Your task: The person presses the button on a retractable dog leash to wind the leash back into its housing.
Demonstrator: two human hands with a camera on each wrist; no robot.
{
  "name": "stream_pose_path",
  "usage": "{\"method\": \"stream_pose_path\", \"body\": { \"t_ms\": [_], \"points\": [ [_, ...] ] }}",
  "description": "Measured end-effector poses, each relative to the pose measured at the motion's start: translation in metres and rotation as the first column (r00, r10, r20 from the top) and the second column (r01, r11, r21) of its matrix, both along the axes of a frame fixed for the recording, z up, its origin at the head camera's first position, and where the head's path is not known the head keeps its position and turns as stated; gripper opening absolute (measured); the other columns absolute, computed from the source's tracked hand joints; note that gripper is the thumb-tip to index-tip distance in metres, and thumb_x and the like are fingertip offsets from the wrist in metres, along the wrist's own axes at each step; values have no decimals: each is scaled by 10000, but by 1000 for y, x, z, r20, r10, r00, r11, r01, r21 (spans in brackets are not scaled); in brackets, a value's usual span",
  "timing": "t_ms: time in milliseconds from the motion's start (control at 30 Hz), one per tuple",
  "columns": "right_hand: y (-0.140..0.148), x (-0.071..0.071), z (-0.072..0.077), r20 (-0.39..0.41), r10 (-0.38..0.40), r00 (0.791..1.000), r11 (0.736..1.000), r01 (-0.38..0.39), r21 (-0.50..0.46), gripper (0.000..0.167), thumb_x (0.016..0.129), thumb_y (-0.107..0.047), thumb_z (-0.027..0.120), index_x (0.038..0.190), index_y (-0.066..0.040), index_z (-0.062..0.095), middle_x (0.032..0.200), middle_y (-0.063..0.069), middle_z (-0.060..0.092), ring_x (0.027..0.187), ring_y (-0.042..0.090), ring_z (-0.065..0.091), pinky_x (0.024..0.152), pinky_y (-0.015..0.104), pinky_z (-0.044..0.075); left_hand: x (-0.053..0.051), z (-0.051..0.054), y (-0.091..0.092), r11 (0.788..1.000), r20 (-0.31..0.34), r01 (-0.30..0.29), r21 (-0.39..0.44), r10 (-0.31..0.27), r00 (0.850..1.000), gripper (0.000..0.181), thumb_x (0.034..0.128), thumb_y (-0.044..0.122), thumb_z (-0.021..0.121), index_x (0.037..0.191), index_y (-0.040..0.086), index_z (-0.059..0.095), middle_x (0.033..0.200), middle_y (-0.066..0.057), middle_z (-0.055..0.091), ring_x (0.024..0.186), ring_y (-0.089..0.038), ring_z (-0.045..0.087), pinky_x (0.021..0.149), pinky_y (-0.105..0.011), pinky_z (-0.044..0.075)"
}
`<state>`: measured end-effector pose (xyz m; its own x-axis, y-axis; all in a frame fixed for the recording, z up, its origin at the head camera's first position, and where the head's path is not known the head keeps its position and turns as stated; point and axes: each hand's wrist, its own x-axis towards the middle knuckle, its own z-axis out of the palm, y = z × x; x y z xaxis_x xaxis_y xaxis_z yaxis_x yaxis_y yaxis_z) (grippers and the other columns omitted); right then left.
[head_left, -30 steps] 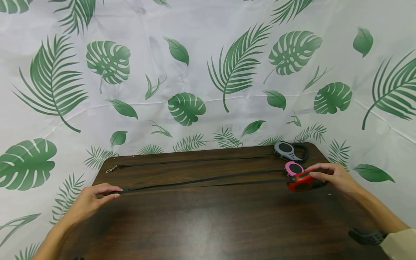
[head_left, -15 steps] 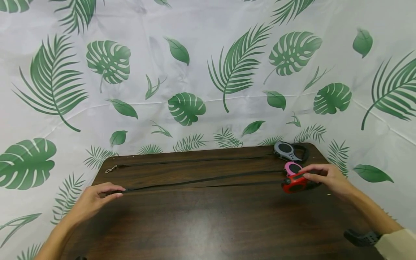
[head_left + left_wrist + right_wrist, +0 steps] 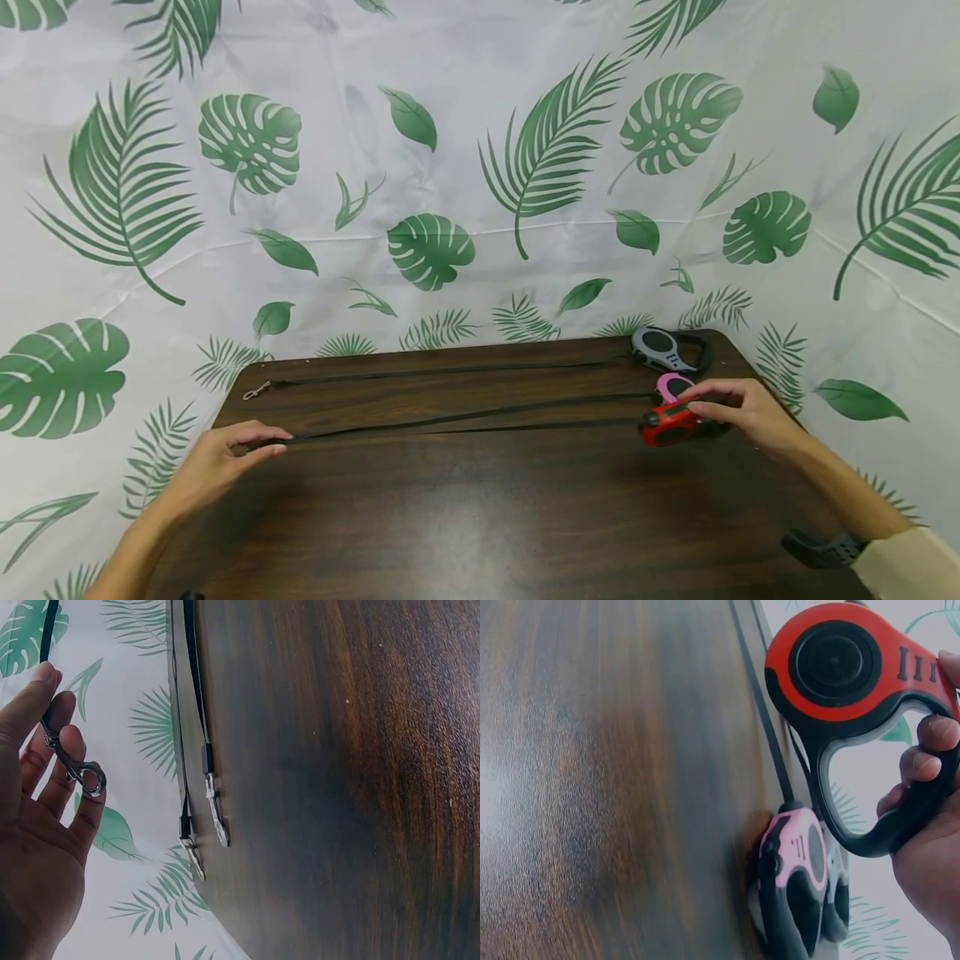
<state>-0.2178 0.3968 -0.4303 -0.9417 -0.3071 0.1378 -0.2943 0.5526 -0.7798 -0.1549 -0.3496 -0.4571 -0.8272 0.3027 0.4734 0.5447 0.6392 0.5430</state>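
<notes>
My right hand (image 3: 738, 412) grips the black loop handle of a red retractable dog leash (image 3: 667, 427), its fingers curled through the loop in the right wrist view. At the left, my left hand (image 3: 225, 462) pinches the black strap end between thumb and finger; a metal snap clip (image 3: 91, 778) lies against its other fingers. The strap runs across between both hands. Just behind the red leash, a pink retractable leash (image 3: 670, 386) sits on the table, partly hidden. A grey retractable leash (image 3: 658, 343) lies farther back, its strap drawn out leftward.
The dark wooden table (image 3: 465, 517) fills the foreground. Two other metal clips, one nearer (image 3: 216, 814) and one by the edge, end the straps laid along the table. A leaf-patterned white cloth (image 3: 450, 125) hangs behind and at the sides.
My right hand has moved left and slightly nearer with the red leash, uncovering a little table at its right. My left hand has barely shifted, still pinching the strap end.
</notes>
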Motion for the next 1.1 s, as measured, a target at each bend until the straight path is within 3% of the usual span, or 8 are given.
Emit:
{"method": "stream_pose_path", "body": {
  "t_ms": [333, 500, 833, 933, 1100],
  "points": [
    [-8, -3, -2, -25, 39, 999, 998, -40, -49, 202, 1020, -62, 674, 1193, -10, 764, 1073, -109, 761, 866, 208, 625, 718, 313, 528, -3, 2, 10, 999, -15, 37, 37, -37, 999, 310, 830, -114, 825, 1046, 109, 812, 946, 13, 783, 853, 14, 653, 673, -135, 476],
    [-12, -5, -5, -60, 36, 998, 998, -39, -53, 193, 1012, -50, 681, 1178, -15, 773, 1075, -115, 757, 860, 177, 612, 714, 299, 516, -4, 1, 12, 999, -21, 29, 31, -29, 999, 321, 828, -102, 831, 1043, 135, 815, 935, 39, 777, 827, 11, 637, 661, -149, 467],
    [-28, -2, -4, -46, 18, 999, 996, -22, -87, 170, 1000, -70, 700, 1147, -71, 786, 1104, -137, 694, 724, 209, 541, 540, 376, 447, -6, 2, 17, 996, -11, 68, 58, -68, 998, 321, 834, -117, 818, 1052, 119, 811, 936, 24, 775, 832, -5, 647, 692, -142, 476],
    [-34, -1, -3, -51, 18, 999, 996, -23, -92, 165, 992, -77, 713, 1136, -77, 792, 1155, -164, 697, 766, 193, 547, 520, 366, 435, -5, 2, 19, 996, -9, 72, 55, -72, 997, 314, 838, -110, 819, 1056, 116, 810, 941, 34, 773, 850, -1, 659, 710, -131, 485],
    [-39, -3, -7, -62, 38, 997, 993, -44, -108, 173, 992, -50, 712, 1146, -41, 790, 1186, -71, 700, 972, 134, 583, 709, 271, 503, -5, 1, 20, 995, -9, 74, 59, -74, 997, 321, 840, -106, 820, 1059, 129, 810, 940, 38, 774, 857, -1, 667, 712, -127, 487]
  ]
}}
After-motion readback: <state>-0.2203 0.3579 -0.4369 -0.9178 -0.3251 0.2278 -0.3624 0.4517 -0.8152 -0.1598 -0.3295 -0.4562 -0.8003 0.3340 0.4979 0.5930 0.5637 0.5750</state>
